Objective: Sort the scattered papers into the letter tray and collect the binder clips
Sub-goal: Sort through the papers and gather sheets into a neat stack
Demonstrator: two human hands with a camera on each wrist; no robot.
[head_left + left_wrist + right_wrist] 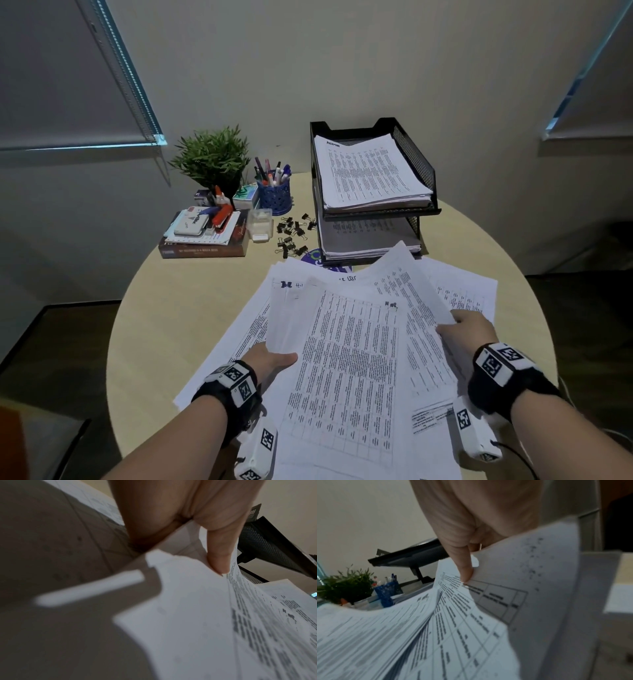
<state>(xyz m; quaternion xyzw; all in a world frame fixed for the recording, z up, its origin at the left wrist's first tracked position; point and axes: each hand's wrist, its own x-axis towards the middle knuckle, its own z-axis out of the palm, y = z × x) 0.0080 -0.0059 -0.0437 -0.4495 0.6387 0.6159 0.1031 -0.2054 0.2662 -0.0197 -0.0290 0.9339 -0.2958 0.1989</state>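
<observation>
A loose fan of printed papers [356,349] is lifted over the near half of the round table. My left hand [270,359] grips its left edge, thumb on top [217,561] and fingers hidden under the sheets. My right hand [469,329] pinches the right side, thumb [464,568] pressed on a printed sheet [453,628]. Beyond stands a black two-tier mesh letter tray [416,161] with a paper stack on each level. Several black binder clips [291,233] lie scattered just left of the tray.
At the back left stand a potted plant [212,157], a blue pen cup [274,195], a clear plastic box [260,222] and a book stack with a red stapler [205,233]. A round purple-and-green sticker [313,257] lies by the tray. Bare tabletop [191,291] lies left of the papers.
</observation>
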